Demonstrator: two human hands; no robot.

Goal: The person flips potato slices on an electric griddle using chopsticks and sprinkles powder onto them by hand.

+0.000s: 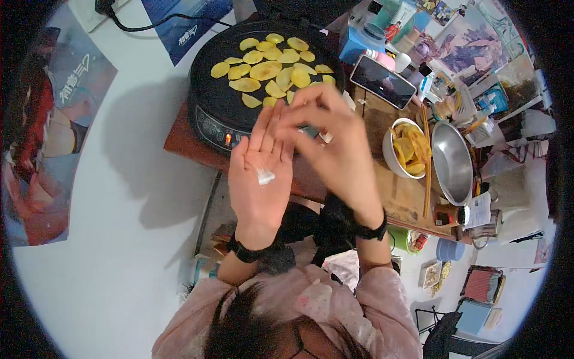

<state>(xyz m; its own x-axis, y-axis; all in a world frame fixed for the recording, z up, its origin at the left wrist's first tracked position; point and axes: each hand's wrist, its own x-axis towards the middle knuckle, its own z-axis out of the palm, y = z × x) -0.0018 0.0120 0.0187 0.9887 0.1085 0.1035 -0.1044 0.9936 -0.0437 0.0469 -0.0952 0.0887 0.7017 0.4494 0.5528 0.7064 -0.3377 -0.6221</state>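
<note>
My left hand [262, 179] is held palm up in front of the electric griddle, with a small heap of white powder [265, 176] on the palm. My right hand [329, 134] is raised beside and partly over its fingertips, blurred, thumb and fingertips brought near each other; whether anything is pinched there cannot be seen. Behind the hands, thin yellow potato slices [265, 70] lie spread on the round black electric griddle [210, 101], some browned and a few overlapping. An orange light glows on its front panel. The right hand hides part of the griddle's near right edge.
On the wooden table [372, 193] at right stand a white bowl [390, 155] of cooked slices, long wooden chopsticks [427, 179], a steel basin [453, 164] and a lidded jar [448, 215]. A smartphone [383, 80] leans behind them. A black cable [148, 28] runs to the griddle.
</note>
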